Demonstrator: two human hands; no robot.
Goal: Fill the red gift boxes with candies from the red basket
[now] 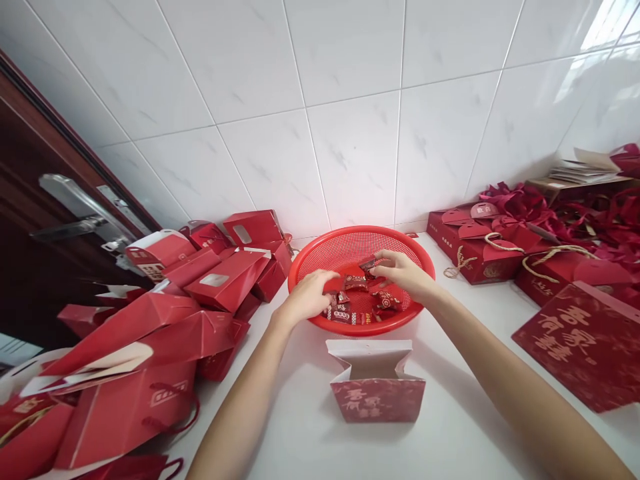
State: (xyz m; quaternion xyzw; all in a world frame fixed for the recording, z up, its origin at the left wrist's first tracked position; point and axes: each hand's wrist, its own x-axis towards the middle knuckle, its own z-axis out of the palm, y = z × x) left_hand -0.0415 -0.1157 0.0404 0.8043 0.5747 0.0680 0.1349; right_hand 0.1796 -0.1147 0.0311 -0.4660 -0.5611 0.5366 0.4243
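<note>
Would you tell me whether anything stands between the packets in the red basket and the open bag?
The basket's near rim stands between the packets and the open bag; nothing else visible does.

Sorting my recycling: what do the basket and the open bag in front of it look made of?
Basket: probably glossy red plastic, given its moulded rim and regular perforations.
Open bag: likely printed paper or thin card, judging by its crisp folds and pale inside.

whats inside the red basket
Small wrapped packets lie on the floor of the red basket, one lifted in the right hand. The left hand covers part of the left side, so anything beneath it can't be seen.
</note>
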